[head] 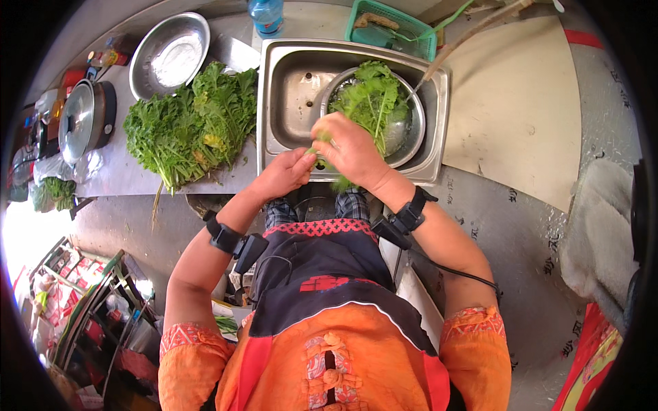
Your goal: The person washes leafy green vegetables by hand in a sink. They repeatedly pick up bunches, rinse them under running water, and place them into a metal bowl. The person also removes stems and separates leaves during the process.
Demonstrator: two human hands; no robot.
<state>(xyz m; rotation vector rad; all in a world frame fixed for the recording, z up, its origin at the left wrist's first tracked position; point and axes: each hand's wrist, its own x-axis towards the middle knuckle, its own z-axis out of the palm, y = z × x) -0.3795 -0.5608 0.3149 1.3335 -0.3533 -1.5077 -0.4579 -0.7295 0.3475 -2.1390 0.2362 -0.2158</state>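
Above the front rim of the stainless steel sink (264,103), my two hands meet close together. My right hand (349,146) grips leafy green stalks, blurred by motion, whose leaves spread over the metal basin. My left hand (288,172) pinches a stem end between thumb and fingers, just left of the right hand. The metal basin (422,120) stands in the right part of the sink, with water and green leaves (378,103) in it. A large heap of leafy greens (190,128) lies on the counter left of the sink, with some yellowed leaves.
An empty metal bowl (169,56) lies behind the heap, and a lidded electric pan (82,120) is farther left. Behind the sink are a blue bottle (266,18) and a green plastic basket (393,31). A hose (462,38) reaches into the basin. A pale board (514,113) lies at right.
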